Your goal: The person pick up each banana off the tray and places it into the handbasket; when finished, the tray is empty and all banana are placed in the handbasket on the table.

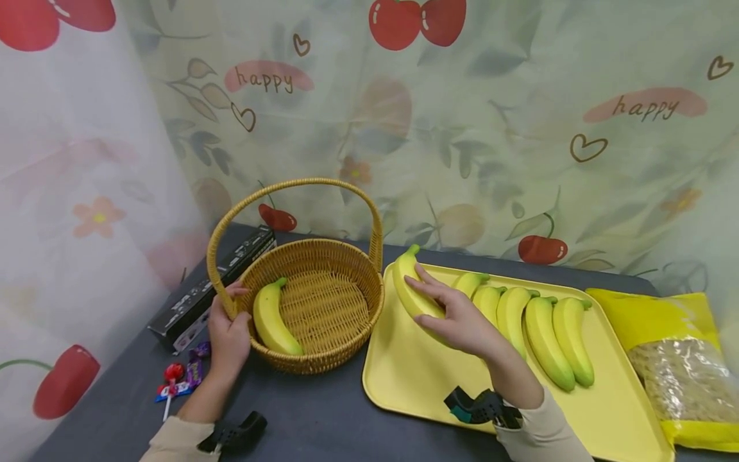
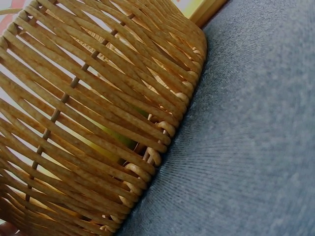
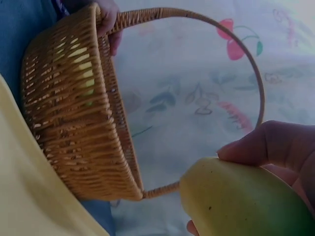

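Note:
My left hand (image 1: pixel 229 330) grips the left side of a wicker basket (image 1: pixel 323 360), at the rim where its tall hoop handle begins. Inside the basket one banana (image 1: pixel 270 321) lies along the left wall. Held in my right hand (image 1: pixel 462 321) is a second banana (image 1: pixel 407 282), raised over the left part of a yellow tray (image 1: pixel 416 391), just right of the basket. In the right wrist view the thumb presses on this banana (image 3: pixel 231 196), whose near end fills the lower right. Several more bananas (image 1: pixel 543 340) lie in a row on the tray, partly hidden behind the right hand.
A yellow bag with a clear window (image 1: pixel 681 366) overlaps the tray's right edge. Left of the basket lies a long black box (image 1: pixel 213 289), with a red lollipop (image 1: pixel 173 372) and purple-wrapped sweets (image 1: pixel 196 366) nearer me. A printed curtain (image 1: pixel 433 160) hangs behind the grey table (image 1: pixel 323 417).

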Action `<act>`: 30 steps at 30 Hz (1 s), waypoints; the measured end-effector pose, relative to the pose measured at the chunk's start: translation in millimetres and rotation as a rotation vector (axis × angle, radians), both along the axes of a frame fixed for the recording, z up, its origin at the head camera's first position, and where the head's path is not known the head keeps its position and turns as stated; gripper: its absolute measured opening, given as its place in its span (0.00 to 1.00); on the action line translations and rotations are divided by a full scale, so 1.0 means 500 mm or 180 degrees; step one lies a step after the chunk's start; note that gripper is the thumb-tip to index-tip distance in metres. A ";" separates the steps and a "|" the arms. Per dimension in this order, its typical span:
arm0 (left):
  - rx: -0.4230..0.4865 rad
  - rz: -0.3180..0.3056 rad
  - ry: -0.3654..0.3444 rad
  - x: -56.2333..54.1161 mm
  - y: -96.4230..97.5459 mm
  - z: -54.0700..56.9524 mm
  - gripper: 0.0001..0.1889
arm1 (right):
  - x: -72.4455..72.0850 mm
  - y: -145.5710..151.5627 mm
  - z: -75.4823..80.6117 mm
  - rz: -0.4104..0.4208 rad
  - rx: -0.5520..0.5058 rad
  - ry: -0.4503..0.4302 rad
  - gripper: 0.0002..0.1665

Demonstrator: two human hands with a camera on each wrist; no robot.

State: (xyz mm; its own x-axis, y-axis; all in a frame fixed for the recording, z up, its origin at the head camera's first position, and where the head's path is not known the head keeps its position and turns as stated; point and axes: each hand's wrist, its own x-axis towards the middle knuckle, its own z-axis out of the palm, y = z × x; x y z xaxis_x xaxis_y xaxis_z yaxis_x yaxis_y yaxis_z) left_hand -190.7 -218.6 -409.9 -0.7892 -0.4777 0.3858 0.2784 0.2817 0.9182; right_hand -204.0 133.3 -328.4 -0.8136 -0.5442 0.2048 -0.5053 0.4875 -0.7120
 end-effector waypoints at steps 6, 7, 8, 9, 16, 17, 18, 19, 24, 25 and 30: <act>-0.0001 -0.0009 -0.0006 -0.002 -0.002 -0.003 0.18 | 0.006 -0.015 0.023 0.0336 0.0039 -0.0122 0.35; 0.0003 -0.0004 -0.0009 -0.002 -0.003 -0.004 0.18 | 0.006 -0.019 0.028 0.0399 0.0061 -0.0144 0.35; 0.0018 -0.0004 -0.0009 -0.002 -0.004 -0.004 0.18 | 0.006 -0.023 0.033 0.0466 0.0088 -0.0160 0.35; 0.0022 -0.0001 -0.0011 -0.002 -0.004 -0.004 0.18 | 0.005 -0.027 0.038 0.0532 0.0129 -0.0163 0.35; 0.0007 -0.0026 -0.0069 -0.002 -0.006 -0.004 0.18 | 0.002 -0.055 0.070 0.0938 0.0605 0.0048 0.33; 0.0006 -0.0025 -0.0073 -0.001 -0.007 -0.004 0.18 | 0.001 -0.060 0.074 0.0989 0.0691 0.0099 0.33; 0.0003 -0.0023 -0.0073 -0.001 -0.007 -0.004 0.18 | 0.000 -0.065 0.078 0.1030 0.0780 0.0136 0.33; 0.0002 -0.0022 -0.0068 -0.001 -0.007 -0.004 0.18 | -0.001 -0.071 0.082 0.1065 0.0867 0.0156 0.33; -0.0016 -0.0017 -0.0073 -0.002 -0.006 -0.003 0.18 | -0.002 -0.109 0.099 0.1171 0.1306 0.0137 0.34; -0.0026 -0.0008 -0.0084 -0.002 -0.005 -0.002 0.18 | -0.003 -0.117 0.101 0.1191 0.1393 0.0132 0.34; -0.0043 0.0019 -0.0109 0.001 -0.002 0.002 0.18 | -0.017 -0.156 0.105 0.1308 0.1718 0.0227 0.33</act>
State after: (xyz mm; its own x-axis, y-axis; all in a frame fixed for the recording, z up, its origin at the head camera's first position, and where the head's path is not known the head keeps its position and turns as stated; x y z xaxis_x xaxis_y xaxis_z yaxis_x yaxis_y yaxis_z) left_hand -190.3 -219.7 -408.8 -0.7993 -0.4774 0.3650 0.2451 0.2956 0.9234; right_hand -212.3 55.1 -275.7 -0.5135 -0.8471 -0.1366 -0.7622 0.5234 -0.3809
